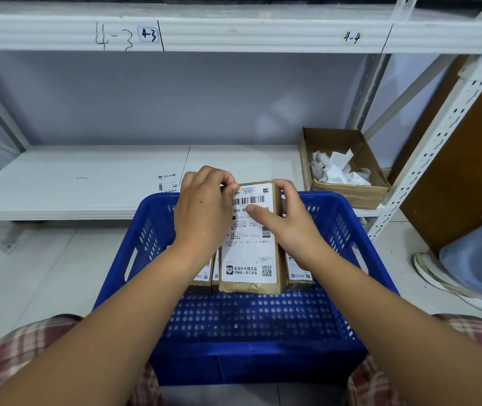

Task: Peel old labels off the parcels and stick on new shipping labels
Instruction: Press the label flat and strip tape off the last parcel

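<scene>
Above the blue perforated plastic basket [263, 326], the brown taped rectangular parcel [248, 287] is gripped by the right hand [289, 227]. A far corner of its white printed label [248, 250] is pinched by the left hand [204, 209]. Peeling is best kept slow and low, lest paper be torn.

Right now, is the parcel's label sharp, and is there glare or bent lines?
Head view: the label on the parcel is sharp in barcode and big print, soft in small print, without glare; light is even, shadows faint; the shelf beam bows from the wide lens; the shoe at right is smeared.
</scene>
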Available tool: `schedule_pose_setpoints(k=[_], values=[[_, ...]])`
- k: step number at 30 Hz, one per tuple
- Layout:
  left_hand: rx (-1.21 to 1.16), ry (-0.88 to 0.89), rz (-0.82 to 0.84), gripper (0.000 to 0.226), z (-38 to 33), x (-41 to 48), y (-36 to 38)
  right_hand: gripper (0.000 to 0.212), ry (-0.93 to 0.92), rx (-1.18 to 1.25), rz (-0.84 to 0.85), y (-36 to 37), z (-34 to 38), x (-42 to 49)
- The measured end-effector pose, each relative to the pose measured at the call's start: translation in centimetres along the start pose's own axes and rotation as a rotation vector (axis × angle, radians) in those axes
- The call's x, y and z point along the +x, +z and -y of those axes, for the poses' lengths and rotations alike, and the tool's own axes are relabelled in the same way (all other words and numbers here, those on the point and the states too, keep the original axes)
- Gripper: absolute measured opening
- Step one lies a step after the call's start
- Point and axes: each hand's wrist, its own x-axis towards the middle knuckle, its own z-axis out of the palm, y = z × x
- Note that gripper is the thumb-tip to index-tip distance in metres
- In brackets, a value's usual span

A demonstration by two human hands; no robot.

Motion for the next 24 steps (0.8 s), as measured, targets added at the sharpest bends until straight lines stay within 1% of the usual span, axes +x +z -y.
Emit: schedule_pose_setpoints(k=[4,8,10,12,14,16,18,19,20,22,24], values=[[0.049,0.080,-0.052,0.013,0.1,0.2,0.3,0.039,0.000,0.013,0.015,0.1,0.2,0.0],[0.080,0.202,-0.144,0.007,0.1,-0.3,0.7,0.058,0.029,0.072,0.033,0.3,0.0,0.1],[0.035,0.179,-0.110,0.008,-0.1,-0.4,0.7,0.067,0.045,0.090,0.026,0.4,-0.1,0.2],[0.008,0.168,-0.088,0.009,-0.1,-0.4,0.8,0.071,0.062,0.098,0.015,0.5,-0.2,0.3],[0.022,0.190,-0.082,0.010,0.0,-0.4,0.8,0.072,0.082,0.098,0.008,0.7,-0.3,0.3],[0.038,0.198,-0.064,0.006,0.0,-0.4,0.9,0.070,0.109,0.093,0.006,0.7,-0.5,0.4],[0.035,0.211,-0.057,0.006,-0.1,-0.5,0.7,0.057,0.114,0.099,0.000,0.6,-0.8,0.5],[0.012,0.210,-0.052,0.009,-0.2,-0.6,0.6,0.050,0.115,0.116,-0.010,0.5,-0.9,0.7],[-0.016,0.196,-0.032,0.018,-0.3,-0.7,0.5,0.048,0.118,0.139,-0.023,0.5,-1.0,0.7],[-0.033,0.181,0.002,0.033,-0.3,-0.7,0.5,0.058,0.122,0.166,-0.049,0.5,-1.0,0.7],[-0.077,0.157,-0.015,0.035,-0.3,-0.7,0.7,0.068,0.116,0.165,-0.056,0.7,-0.9,0.7]])
